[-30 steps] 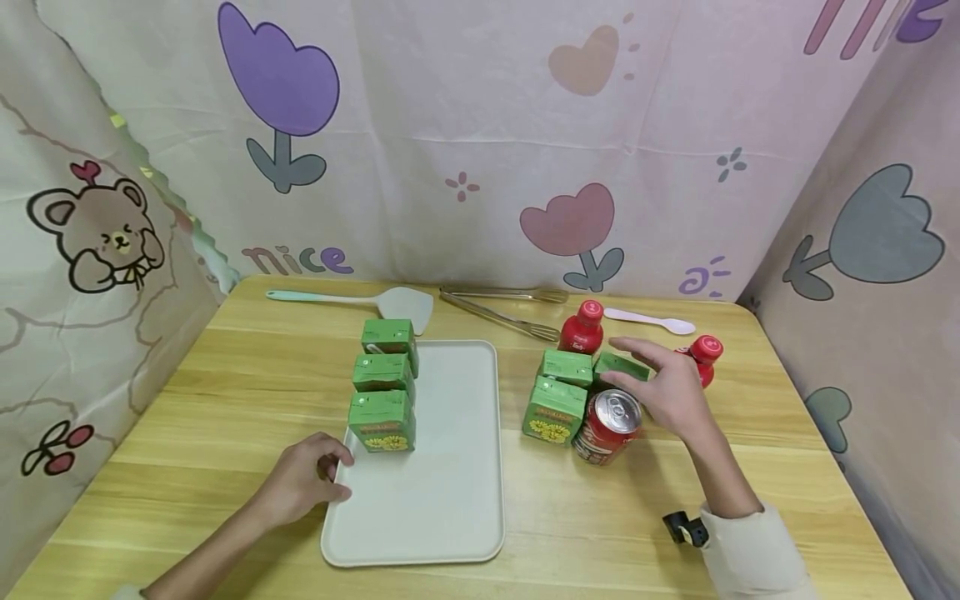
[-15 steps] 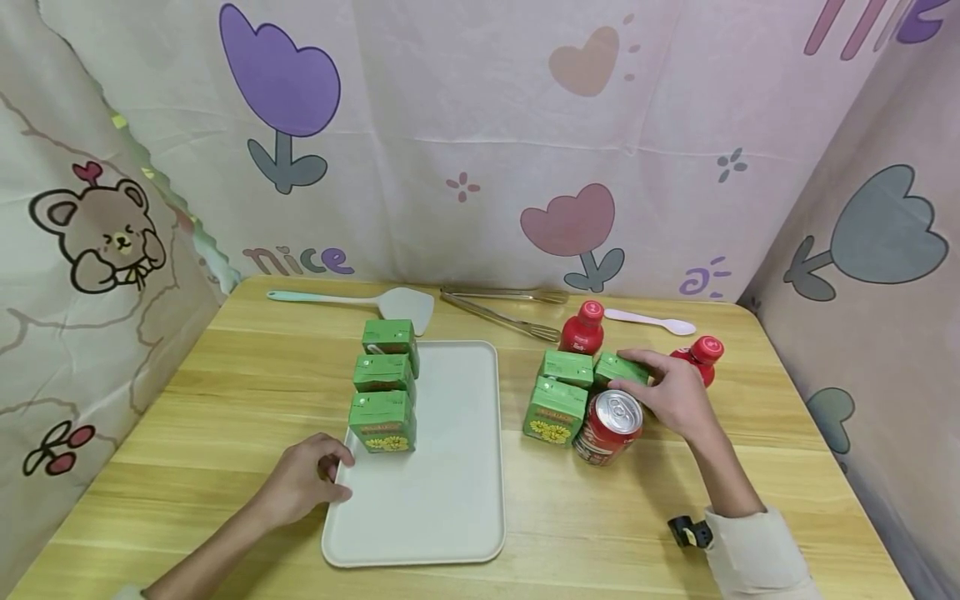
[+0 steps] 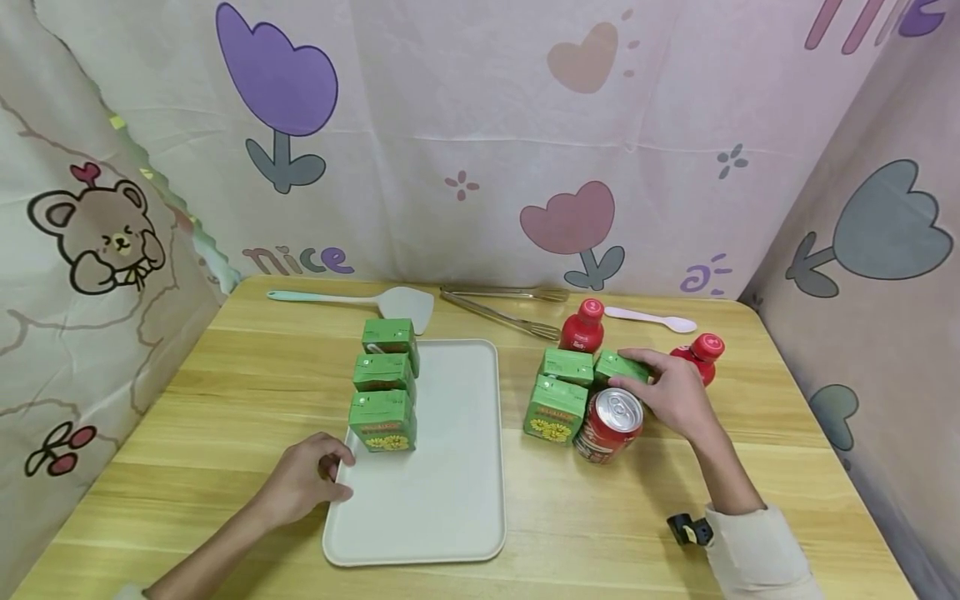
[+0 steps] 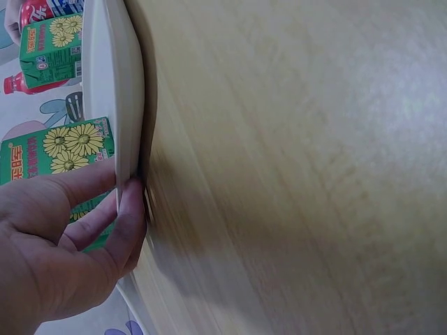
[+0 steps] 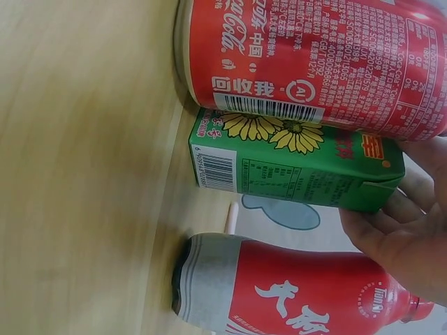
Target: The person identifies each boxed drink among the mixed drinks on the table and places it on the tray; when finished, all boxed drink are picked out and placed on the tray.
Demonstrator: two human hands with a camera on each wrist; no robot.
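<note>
My left hand pinches the left rim of a cream tray, thumb and fingers on opposite sides of the rim in the left wrist view. Three green juice cartons stand in a row along the tray's left side. At the right, my right hand grips the top end of another green juice carton, which stands upright on the table. Right in front of that carton is a red cola can. Two more green cartons stand to its left.
A red bottle stands behind the cartons, and a second red bottle is right of my right hand. Along the table's back lie a spatula, metal tongs and a pink spoon. Patterned cloth surrounds the table.
My right hand has come down from above the rear right carton and taken hold of its top. The left hand and the tray have stayed in place.
</note>
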